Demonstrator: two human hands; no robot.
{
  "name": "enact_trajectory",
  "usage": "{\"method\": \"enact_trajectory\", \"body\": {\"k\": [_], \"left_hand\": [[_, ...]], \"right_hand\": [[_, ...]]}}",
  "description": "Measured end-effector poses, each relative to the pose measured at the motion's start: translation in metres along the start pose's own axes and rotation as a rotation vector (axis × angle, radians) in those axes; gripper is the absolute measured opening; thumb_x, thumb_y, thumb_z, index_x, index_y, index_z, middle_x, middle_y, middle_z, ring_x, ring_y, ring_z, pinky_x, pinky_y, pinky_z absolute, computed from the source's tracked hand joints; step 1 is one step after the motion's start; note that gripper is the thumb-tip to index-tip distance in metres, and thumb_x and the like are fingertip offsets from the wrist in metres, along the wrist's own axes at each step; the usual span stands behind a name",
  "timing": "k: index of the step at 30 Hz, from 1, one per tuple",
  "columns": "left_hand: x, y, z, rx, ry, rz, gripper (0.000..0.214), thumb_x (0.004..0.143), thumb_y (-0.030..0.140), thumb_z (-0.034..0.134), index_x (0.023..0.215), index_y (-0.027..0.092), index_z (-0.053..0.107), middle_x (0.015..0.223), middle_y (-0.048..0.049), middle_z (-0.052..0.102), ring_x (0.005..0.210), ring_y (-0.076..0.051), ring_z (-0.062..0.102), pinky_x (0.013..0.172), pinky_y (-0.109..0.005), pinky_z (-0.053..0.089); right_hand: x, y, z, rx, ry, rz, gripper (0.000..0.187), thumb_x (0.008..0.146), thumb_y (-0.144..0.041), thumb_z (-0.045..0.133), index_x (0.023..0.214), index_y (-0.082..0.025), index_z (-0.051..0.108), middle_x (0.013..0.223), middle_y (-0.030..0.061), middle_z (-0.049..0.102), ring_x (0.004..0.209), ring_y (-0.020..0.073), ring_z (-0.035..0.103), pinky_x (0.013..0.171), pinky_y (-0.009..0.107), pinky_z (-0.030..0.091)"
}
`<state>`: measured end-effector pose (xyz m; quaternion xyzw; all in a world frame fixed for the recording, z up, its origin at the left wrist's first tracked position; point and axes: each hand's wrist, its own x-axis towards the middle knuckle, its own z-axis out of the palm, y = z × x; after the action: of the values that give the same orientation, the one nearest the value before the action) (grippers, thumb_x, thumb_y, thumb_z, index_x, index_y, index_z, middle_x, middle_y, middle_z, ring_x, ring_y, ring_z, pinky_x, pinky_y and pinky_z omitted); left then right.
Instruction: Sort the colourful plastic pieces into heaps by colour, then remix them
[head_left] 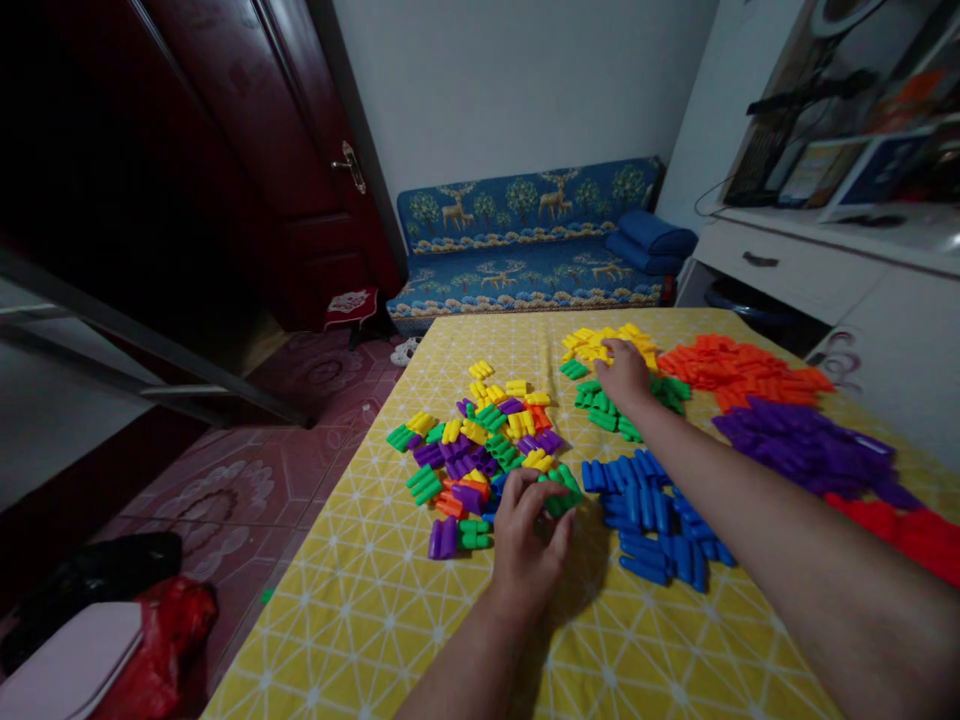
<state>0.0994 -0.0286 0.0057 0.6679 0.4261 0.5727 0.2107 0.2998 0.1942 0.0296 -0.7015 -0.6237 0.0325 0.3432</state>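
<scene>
My left hand [525, 535] is at the near right edge of a mixed heap of plastic building pieces [469, 455]. Its fingers are curled with a gap to the thumb, and the fingertips are close to green pieces [564, 485]; whether they touch is unclear. Stretched farther out, my right hand [624, 372] is over the near edge of a yellow pile [592, 343], its fingers apart. Below its wrist lies a green pile [604, 412], partly hidden by the arm. A blue pile [645, 505] lies between my forearms.
On the right of the patterned yellow tablecloth [360, 600] are an orange pile [739, 368], a purple pile [806, 445] and a red pile [907, 535]. Past the table stands a blue sofa [517, 250]. A white cabinet [817, 270] flanks the right side.
</scene>
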Motion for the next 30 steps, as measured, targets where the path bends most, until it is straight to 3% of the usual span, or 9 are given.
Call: {"method": "enact_trajectory", "body": {"k": [3, 8, 11, 14, 17, 20, 23, 26, 30], "left_hand": [[0.000, 0.000, -0.001, -0.001, 0.002, 0.019, 0.016, 0.079, 0.010, 0.065, 0.093, 0.019, 0.064, 0.097, -0.0057, 0.055, 0.084, -0.015, 0.059, 0.065, -0.021, 0.049], [0.000, 0.000, -0.002, 0.025, 0.009, 0.047, 0.018, 0.078, 0.009, 0.066, 0.093, 0.019, 0.064, 0.098, -0.0061, 0.056, 0.090, -0.015, 0.059, 0.073, -0.023, 0.051], [0.000, -0.003, -0.002, 0.031, 0.005, 0.026, 0.017, 0.078, 0.010, 0.066, 0.093, 0.019, 0.064, 0.098, -0.0059, 0.055, 0.087, -0.015, 0.059, 0.069, -0.021, 0.051], [0.000, -0.007, -0.001, 0.008, 0.009, -0.022, 0.016, 0.081, 0.012, 0.064, 0.096, 0.019, 0.064, 0.100, -0.0062, 0.055, 0.085, -0.014, 0.060, 0.062, -0.019, 0.051], [0.000, -0.009, -0.002, -0.033, 0.017, -0.063, 0.015, 0.085, 0.015, 0.061, 0.098, 0.020, 0.063, 0.102, -0.0074, 0.055, 0.088, -0.015, 0.060, 0.060, -0.019, 0.052], [0.000, -0.010, -0.004, -0.042, 0.019, -0.060, 0.014, 0.086, 0.016, 0.060, 0.100, 0.020, 0.063, 0.102, -0.0078, 0.057, 0.093, -0.017, 0.059, 0.063, -0.020, 0.053], [0.002, -0.009, -0.005, -0.020, 0.029, -0.028, 0.015, 0.086, 0.015, 0.059, 0.099, 0.020, 0.062, 0.099, -0.0074, 0.058, 0.095, -0.018, 0.059, 0.066, -0.022, 0.052], [0.001, -0.008, -0.006, -0.010, 0.026, 0.016, 0.017, 0.083, 0.012, 0.059, 0.097, 0.020, 0.062, 0.097, -0.0063, 0.060, 0.093, -0.017, 0.059, 0.071, -0.025, 0.052], [-0.001, -0.007, -0.006, -0.019, -0.041, 0.078, 0.021, 0.076, 0.006, 0.056, 0.092, 0.019, 0.062, 0.092, -0.0046, 0.062, 0.092, -0.018, 0.060, 0.080, -0.029, 0.051]], "right_hand": [[-0.008, -0.015, 0.021, -0.059, -0.145, -0.146, 0.040, 0.083, -0.024, 0.060, 0.122, -0.016, 0.061, 0.132, 0.0130, 0.059, 0.127, 0.0268, 0.049, 0.108, 0.040, 0.037], [-0.010, -0.025, 0.034, -0.312, -0.389, -0.208, 0.063, 0.089, -0.050, 0.052, 0.144, -0.019, 0.043, 0.155, 0.0146, 0.035, 0.144, 0.0329, 0.026, 0.113, 0.058, 0.019], [-0.009, -0.023, 0.028, -0.400, -0.448, -0.205, 0.063, 0.094, -0.056, 0.039, 0.142, -0.016, 0.045, 0.150, 0.0180, 0.042, 0.138, 0.0328, 0.036, 0.111, 0.060, 0.019], [-0.013, -0.022, 0.016, -0.389, -0.410, -0.237, 0.056, 0.096, -0.054, 0.036, 0.130, -0.014, 0.058, 0.138, 0.0176, 0.055, 0.129, 0.0324, 0.048, 0.110, 0.060, 0.019], [-0.029, -0.024, -0.001, -0.383, -0.359, -0.272, 0.048, 0.098, -0.047, 0.036, 0.117, -0.015, 0.066, 0.126, 0.0154, 0.064, 0.125, 0.0313, 0.050, 0.111, 0.059, 0.018], [-0.062, -0.031, -0.020, -0.189, -0.247, -0.325, 0.040, 0.098, -0.040, 0.039, 0.112, -0.015, 0.068, 0.119, 0.0132, 0.067, 0.120, 0.0280, 0.054, 0.109, 0.051, 0.029], [-0.113, -0.042, -0.037, 0.258, -0.164, -0.357, 0.035, 0.096, -0.039, 0.043, 0.106, -0.018, 0.069, 0.111, 0.0105, 0.070, 0.108, 0.0238, 0.062, 0.097, 0.039, 0.045], [-0.169, -0.051, -0.048, 0.546, -0.207, -0.259, 0.031, 0.093, -0.042, 0.049, 0.108, -0.022, 0.067, 0.107, 0.0074, 0.071, 0.095, 0.0213, 0.067, 0.082, 0.033, 0.052], [-0.218, -0.053, -0.053, 0.650, -0.203, -0.108, 0.027, 0.089, -0.036, 0.054, 0.109, -0.021, 0.065, 0.097, 0.0069, 0.073, 0.083, 0.0200, 0.069, 0.073, 0.031, 0.055]]}}
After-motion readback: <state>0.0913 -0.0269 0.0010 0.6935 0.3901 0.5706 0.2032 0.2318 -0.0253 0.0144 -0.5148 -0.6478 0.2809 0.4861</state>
